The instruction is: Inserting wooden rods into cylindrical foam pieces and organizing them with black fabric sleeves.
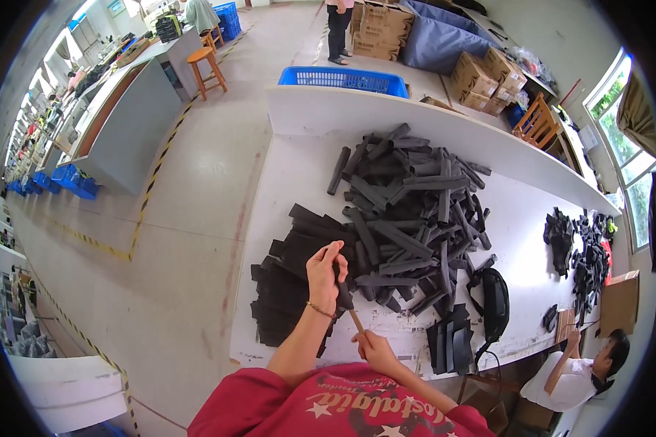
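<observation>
My left hand (323, 274) is closed around a black tube-like piece of material (345, 297), above the near left of the white table (306, 166). My right hand (377, 348) grips a thin wooden stick (356, 321) close to the table's front edge. The stick's upper end meets the lower end of the black piece; how far it goes inside is hidden. Beneath and left of my left hand lie overlapping flat black strips (280, 298). Beyond and to the right of it rises a loose heap of black tubes (408, 211).
A black waist bag (496, 306) and a small stack of black pieces (450, 342) lie right of my hands. A low white panel (430, 120) edges the table's far side. At right a co-worker (572, 375) sits near more black pieces (559, 240). A blue basket (342, 77) stands behind the panel.
</observation>
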Tool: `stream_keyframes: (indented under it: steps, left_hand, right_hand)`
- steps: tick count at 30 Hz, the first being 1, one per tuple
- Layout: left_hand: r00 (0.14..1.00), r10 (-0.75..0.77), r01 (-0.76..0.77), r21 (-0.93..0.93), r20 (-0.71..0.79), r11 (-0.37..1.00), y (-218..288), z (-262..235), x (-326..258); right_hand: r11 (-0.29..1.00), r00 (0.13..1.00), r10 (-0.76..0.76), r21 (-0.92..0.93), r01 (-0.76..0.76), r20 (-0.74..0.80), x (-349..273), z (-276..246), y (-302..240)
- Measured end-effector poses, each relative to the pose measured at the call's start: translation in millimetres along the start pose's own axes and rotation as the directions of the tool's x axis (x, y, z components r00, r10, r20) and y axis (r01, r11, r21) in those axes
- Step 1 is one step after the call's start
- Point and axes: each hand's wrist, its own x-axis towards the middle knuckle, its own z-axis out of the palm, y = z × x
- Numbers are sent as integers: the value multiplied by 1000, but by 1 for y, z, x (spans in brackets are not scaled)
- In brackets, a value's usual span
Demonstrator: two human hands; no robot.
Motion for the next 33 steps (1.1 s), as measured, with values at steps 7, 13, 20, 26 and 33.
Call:
stream_keyframes:
  steps: [7,13,20,26,33]
  left_hand:
    - [987,85,-45,-273,140,961,-4,-5,6]
    - [989,-117,114,35,88,993,-18,1,-40]
    - [997,-70,68,-42,-44,997,-16,-1,-23]
    - [999,-49,51,-211,12,976,-4,23,-18]
    - [968,-195,202,-32,158,979,-8,6,-37]
  right_hand:
    - [1000,999,-7,1,7,-32,-17,-24,-24]
    - [999,999,-32,19,31,11,-6,-14,-20]
    - [979,984,-114,-151,134,137,-44,-25,-22]
    - [995,992,54,-89,-44,114,-52,-38,-43]
    - [997,989,-15,-74,27,150,-42,-22,-24]
